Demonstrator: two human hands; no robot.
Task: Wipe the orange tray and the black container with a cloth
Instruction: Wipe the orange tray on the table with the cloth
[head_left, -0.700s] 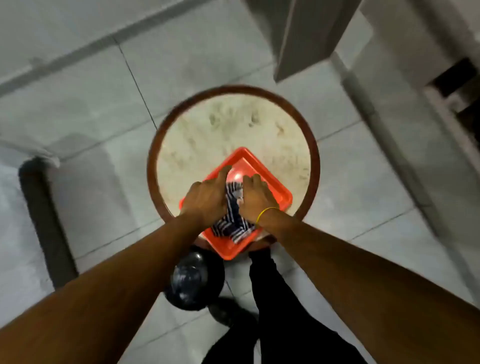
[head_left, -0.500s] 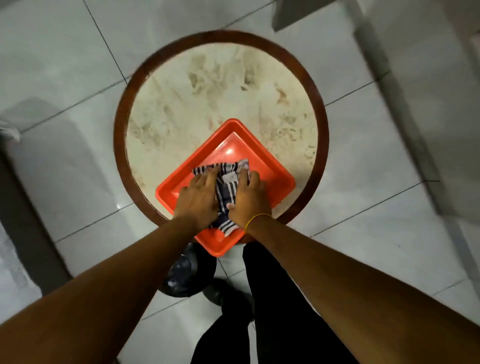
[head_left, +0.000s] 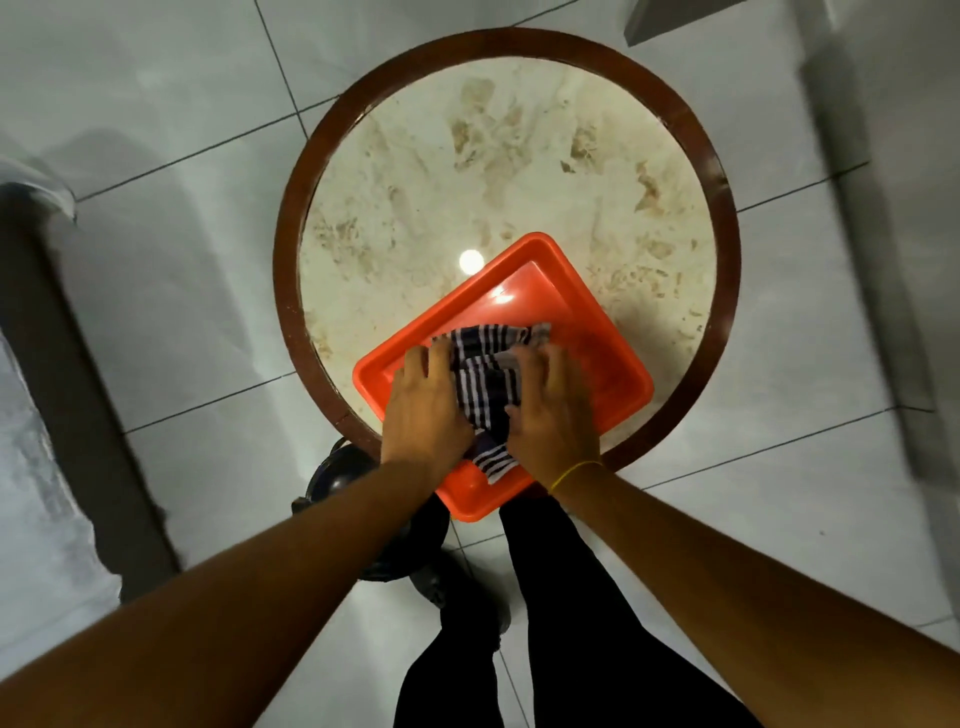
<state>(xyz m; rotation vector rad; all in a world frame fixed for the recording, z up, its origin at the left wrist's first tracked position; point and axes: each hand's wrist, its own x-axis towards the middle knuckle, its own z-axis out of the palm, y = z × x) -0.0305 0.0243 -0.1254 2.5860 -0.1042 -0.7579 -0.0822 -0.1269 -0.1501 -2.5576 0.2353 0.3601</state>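
Observation:
An orange square tray (head_left: 582, 317) lies cornerwise on the near part of a round marble table (head_left: 498, 171), its near corner overhanging the edge. A dark blue and white striped cloth (head_left: 485, 382) is spread inside the tray. My left hand (head_left: 423, 410) presses flat on the cloth's left side. My right hand (head_left: 553, 410), with a yellow band at the wrist, presses on its right side. The black container (head_left: 337, 473) stands on the floor below the table's near left edge, mostly hidden by my left forearm.
The table has a dark wooden rim (head_left: 283, 291). Grey floor tiles surround it. A dark upright edge (head_left: 67, 374) runs along the left, and a grey wall or pillar (head_left: 872, 260) stands on the right. My legs in black trousers (head_left: 561, 623) are below the table.
Both hands have stayed on the cloth and spread it wider across the tray. The view has tilted down, so the table and tray sit lower and nearer.

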